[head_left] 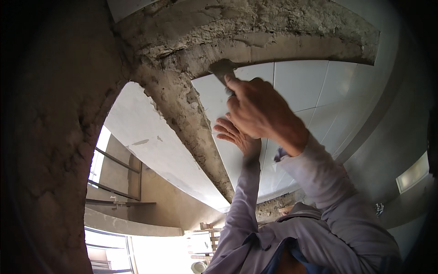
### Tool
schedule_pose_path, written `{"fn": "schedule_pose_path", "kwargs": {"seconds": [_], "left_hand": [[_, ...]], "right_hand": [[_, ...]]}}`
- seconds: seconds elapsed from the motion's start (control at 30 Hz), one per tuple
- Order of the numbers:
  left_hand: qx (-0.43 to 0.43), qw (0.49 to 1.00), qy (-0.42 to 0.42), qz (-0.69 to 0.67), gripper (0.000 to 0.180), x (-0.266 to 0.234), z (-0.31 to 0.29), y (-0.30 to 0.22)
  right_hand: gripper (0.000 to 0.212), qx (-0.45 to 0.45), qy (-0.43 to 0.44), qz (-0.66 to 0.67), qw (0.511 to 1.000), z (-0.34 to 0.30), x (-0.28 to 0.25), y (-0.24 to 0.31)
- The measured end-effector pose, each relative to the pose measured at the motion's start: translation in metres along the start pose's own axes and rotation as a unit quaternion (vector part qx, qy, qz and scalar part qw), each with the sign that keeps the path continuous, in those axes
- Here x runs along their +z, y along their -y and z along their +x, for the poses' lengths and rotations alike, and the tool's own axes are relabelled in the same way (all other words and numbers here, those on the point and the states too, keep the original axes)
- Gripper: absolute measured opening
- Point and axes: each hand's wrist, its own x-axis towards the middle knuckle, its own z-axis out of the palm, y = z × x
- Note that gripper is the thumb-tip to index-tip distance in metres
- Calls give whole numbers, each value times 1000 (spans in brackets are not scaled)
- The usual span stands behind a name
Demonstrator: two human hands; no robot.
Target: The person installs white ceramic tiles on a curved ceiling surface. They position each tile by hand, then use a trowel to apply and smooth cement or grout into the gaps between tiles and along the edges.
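My right hand (264, 107) is closed around the handle of a small trowel (223, 70). Its grey blade meets the rough mortar bed (200, 58) at the upper corner of the white wall tiles (296, 84). Most of the handle is hidden in my fist. Just below it, my left hand (238, 135) is open with its fingers spread, resting on or just over the tile face near its left edge. My right wrist partly covers it, so I cannot tell how firmly it touches.
A strip of bare, rough mortar (194, 123) runs down beside the tiles. Left of it stands a pale panel (159, 146) with a chipped edge. A brown rough wall (54, 114) fills the far left. Beyond are metal window bars (116, 160) and a bright opening.
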Motion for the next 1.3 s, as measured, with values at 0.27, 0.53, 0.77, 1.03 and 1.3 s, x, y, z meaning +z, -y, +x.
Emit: {"fn": "schedule_pose_path", "kwargs": {"seconds": [0.27, 0.53, 0.77, 1.03, 1.3], "left_hand": [[26, 989, -104, -97, 91, -23, 5, -18], [-1, 992, -71, -100, 92, -39, 6, -25], [-20, 996, -65, -66, 87, -34, 5, -16], [-4, 998, -59, -11, 87, -35, 9, -15], [-10, 992, -52, -112, 99, -42, 7, -22]], "right_hand": [[26, -116, 110, -130, 979, 11, -15, -6], [24, 35, -7, -4, 999, -10, -2, -12], [36, -13, 22, 28, 999, -23, -9, -6], [55, -16, -135, 65, 989, -19, 60, -13], [36, -27, -33, 27, 999, -21, -30, -24]]}}
